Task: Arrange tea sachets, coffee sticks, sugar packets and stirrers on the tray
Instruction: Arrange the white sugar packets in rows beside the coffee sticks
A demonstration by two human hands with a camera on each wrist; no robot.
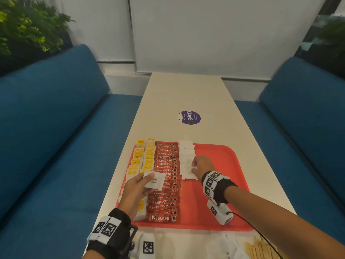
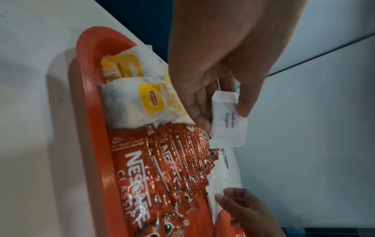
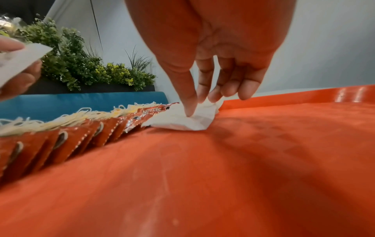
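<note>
The sugar packet (image 1: pixel 154 181) marked "White Sugar" sat pinched between the thumb and fingers of your left hand (image 1: pixel 134 191), held up over the row of coffee sticks (image 1: pixel 166 180) with its long axis running roughly across the tray (image 1: pixel 220 212). The column of sugar packets (image 1: pixel 187 159) it belongs with lay to its right, just past the coffee sticks, starting at the far rim and running toward you. Your right hand (image 1: pixel 202 166) was already down on that column, thumb and fingertips (image 3: pixel 190 110) pressing or nipping a packet about midway along it; I cannot tell whether it gripped or only held it flat. So the right hand was the nearer to the open slot at the column's near end, while the left carried the next piece and, I judge, needed to travel rightward and slightly toward you.

Counts, as far as they showed: one tray; two columns of tea sachets (image 1: pixel 141 159) along the left edge, too overlapped to number; one long overlapped row of coffee sticks, also too many to count surely; roughly five sugar packets laid, plus the one in hand. More white packets (image 1: pixel 228 243) and a bundle of wooden stirrers (image 1: pixel 259 249) lay on the table (image 1: pixel 186 90) near you, off the tray.
</note>
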